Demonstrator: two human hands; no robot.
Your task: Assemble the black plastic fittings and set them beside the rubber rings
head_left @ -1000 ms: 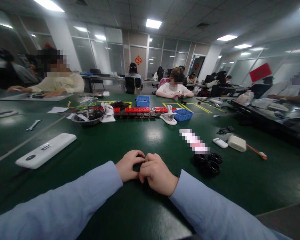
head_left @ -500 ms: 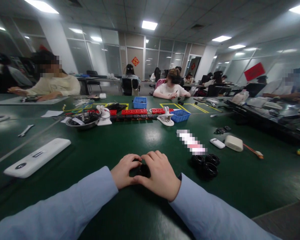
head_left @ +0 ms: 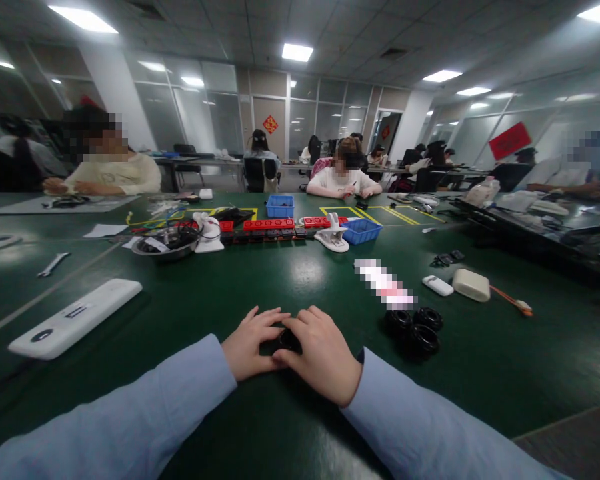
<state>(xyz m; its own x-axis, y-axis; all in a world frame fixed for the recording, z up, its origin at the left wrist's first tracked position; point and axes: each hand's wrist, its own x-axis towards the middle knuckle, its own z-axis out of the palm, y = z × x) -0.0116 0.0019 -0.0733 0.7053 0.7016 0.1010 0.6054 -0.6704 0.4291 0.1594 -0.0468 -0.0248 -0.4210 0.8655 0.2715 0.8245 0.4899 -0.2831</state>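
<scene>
Both hands curve around a small black object (head_left: 289, 341) low over the green table, mostly hidden by the fingers; it looks like a ring or coil. My left hand (head_left: 253, 343) is closed on its left side, thumb and fingertips reaching to the right hand. My right hand (head_left: 323, 353) wraps its right side and covers most of it. To the right of my right hand lies a cluster of three glossy black ring-shaped coils (head_left: 423, 339), touching one another on the table.
A white oblong device (head_left: 77, 320) lies at left, near a wrench (head_left: 53, 265). Ahead are a metal bowl of cables (head_left: 165, 250), red power strips (head_left: 269, 224) and blue baskets (head_left: 363, 231). A phone (head_left: 385, 285) and white cases (head_left: 471, 285) lie right. Co-workers sit around.
My hands stay almost in place around the black object, with slight finger movement. The co-worker at the left has drawn their hands closer together.
</scene>
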